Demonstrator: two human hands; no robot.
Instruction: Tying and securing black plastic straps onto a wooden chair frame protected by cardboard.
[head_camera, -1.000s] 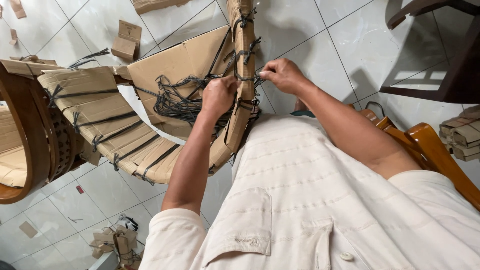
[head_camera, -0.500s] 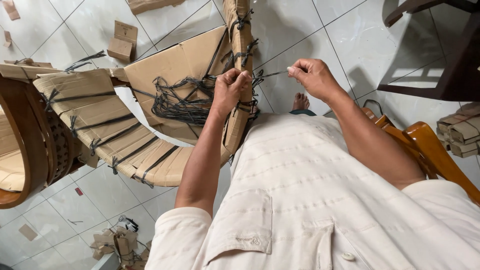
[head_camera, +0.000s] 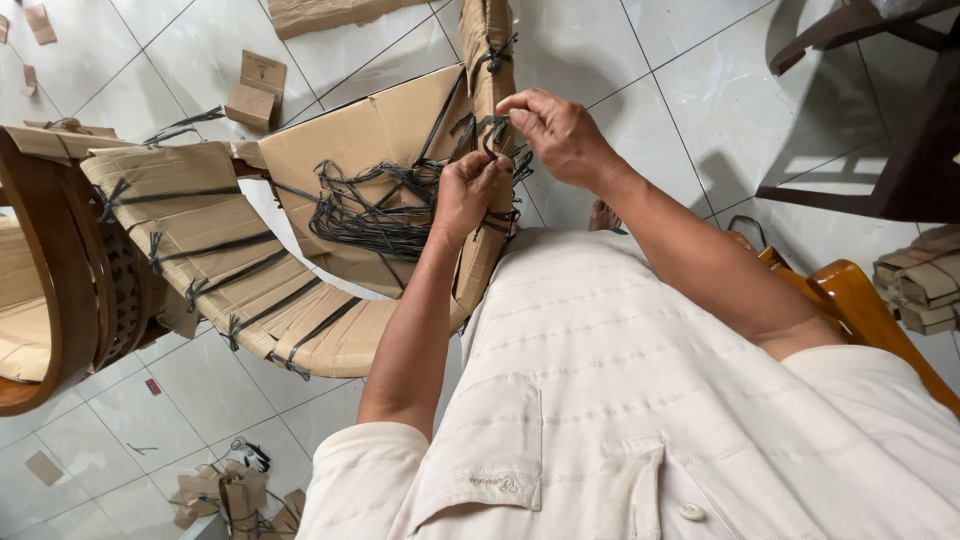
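A wooden chair leg wrapped in brown cardboard (head_camera: 487, 60) rises in front of me, bound with black string ties. My left hand (head_camera: 466, 192) pinches a black string (head_camera: 495, 132) against that wrapped leg. My right hand (head_camera: 557, 132) grips the same string just above, fingers curled at the knot. A loose bundle of black strings (head_camera: 375, 210) lies on a flat cardboard sheet (head_camera: 345, 150) just left of my hands.
A cardboard-wrapped curved chair part (head_camera: 215, 260) and a bare brown wooden chair frame (head_camera: 50, 290) stand at left. Cardboard scraps (head_camera: 252, 88) litter the white tiled floor. An orange wooden armrest (head_camera: 850, 300) sits at right, dark furniture (head_camera: 880, 120) beyond it.
My right hand, which had pulled the string out to the right, has come back in to the wrapped leg. My left hand stays pressed on the tie.
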